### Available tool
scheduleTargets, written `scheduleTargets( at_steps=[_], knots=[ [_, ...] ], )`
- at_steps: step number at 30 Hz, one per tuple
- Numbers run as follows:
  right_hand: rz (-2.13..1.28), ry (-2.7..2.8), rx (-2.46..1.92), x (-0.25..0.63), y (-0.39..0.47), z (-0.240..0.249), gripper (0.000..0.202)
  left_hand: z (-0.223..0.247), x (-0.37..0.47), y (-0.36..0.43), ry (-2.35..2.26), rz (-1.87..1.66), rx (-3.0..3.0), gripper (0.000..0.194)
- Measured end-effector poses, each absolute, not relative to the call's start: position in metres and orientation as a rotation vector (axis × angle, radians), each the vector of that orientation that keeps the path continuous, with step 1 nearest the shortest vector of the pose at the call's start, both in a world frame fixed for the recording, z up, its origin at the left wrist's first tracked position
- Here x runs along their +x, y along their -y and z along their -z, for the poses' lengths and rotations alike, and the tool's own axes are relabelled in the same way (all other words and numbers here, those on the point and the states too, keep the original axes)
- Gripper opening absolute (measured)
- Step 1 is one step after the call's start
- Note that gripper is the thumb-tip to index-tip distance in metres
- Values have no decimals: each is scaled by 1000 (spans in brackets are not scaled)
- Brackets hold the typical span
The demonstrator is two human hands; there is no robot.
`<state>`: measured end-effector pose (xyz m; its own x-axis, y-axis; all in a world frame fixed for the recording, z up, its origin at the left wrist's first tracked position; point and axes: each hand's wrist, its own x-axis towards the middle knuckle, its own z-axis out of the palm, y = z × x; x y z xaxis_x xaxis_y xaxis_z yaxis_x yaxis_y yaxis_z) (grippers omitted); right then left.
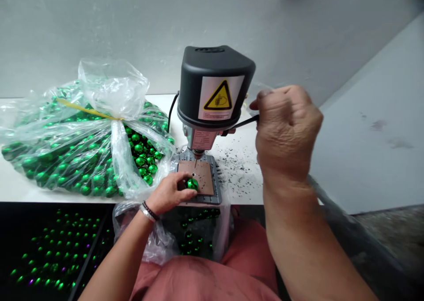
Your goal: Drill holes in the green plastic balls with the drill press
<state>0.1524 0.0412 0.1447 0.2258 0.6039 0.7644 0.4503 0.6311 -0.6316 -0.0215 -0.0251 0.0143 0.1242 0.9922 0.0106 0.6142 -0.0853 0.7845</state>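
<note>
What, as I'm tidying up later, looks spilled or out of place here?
Dark shavings lie scattered over the white table to the right of the drill press, with specks on the brown board too; such loose debris looks messy.

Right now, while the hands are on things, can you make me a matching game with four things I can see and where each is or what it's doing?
Things
1. Warning sticker
2. Left hand
3. Yellow tie
4. Right hand

Places and states
A. At the gathered neck of the clear plastic bag
B. Closed on the black lever
C. On the black drill press cover
D. Holding a shiny green ball

Right pairs: 1-C, 2-D, 3-A, 4-B
</note>
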Motion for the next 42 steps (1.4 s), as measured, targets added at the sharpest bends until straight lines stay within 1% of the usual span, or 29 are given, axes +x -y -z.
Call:
scheduleTargets(
  at_steps=[2,4,7,8,10,12,14,18,21,22,24,26,28,30,33,38,42],
  knots=[
    [-135,1387,-960,152,-41,-142,26,-22,-31,33,-1470,-688,1861,42],
    [-123,1384,-952,151,-40,-140,25,-26,-43,31,-1554,-717,1895,42],
    [-117,1388,-951,151,-39,-141,24,-23,-66,14,-2031,-787,1948,36],
    [-125,1388,-960,151,-39,-141,24,-21,-74,6,-2224,-750,1952,35],
    [-144,1388,-969,151,-39,-142,23,-15,-88,-9,-2472,-517,1923,37],
    [-150,1396,-957,152,-39,-142,22,-9,-98,-21,-2527,-286,1895,40],
    [-135,1406,-933,152,-38,-141,21,-4,-102,-29,-2487,-141,1861,42],
    [-105,1402,-927,152,-36,-140,21,3,-102,-38,-2423,-54,1762,45],
    [-110,1398,-920,152,-34,-139,22,1,-102,-38,-2456,-170,1678,44],
    [-114,1398,-920,152,-34,-139,22,-1,-102,-35,-2472,-293,1650,44],
    [-115,1401,-915,152,-33,-138,21,-9,-100,-28,-2410,-680,1542,45],
    [-102,1400,-907,152,-33,-137,21,-20,-95,-18,-2123,-1090,1306,48],
    [-81,1397,-904,152,-34,-137,20,-30,-87,-8,-1692,-1290,996,48],
    [-71,1396,-905,152,-34,-136,20,-37,-78,0,-1364,-1324,764,46],
    [-78,1400,-891,152,-33,-136,21,-38,-66,6,-1188,-1302,623,43],
    [-127,1397,-890,152,-32,-138,23,-29,-49,3,-1261,-1261,677,45],
    [-152,1384,-878,153,-32,-138,24,-29,-44,-2,-1448,-1194,881,51]
  ],
)
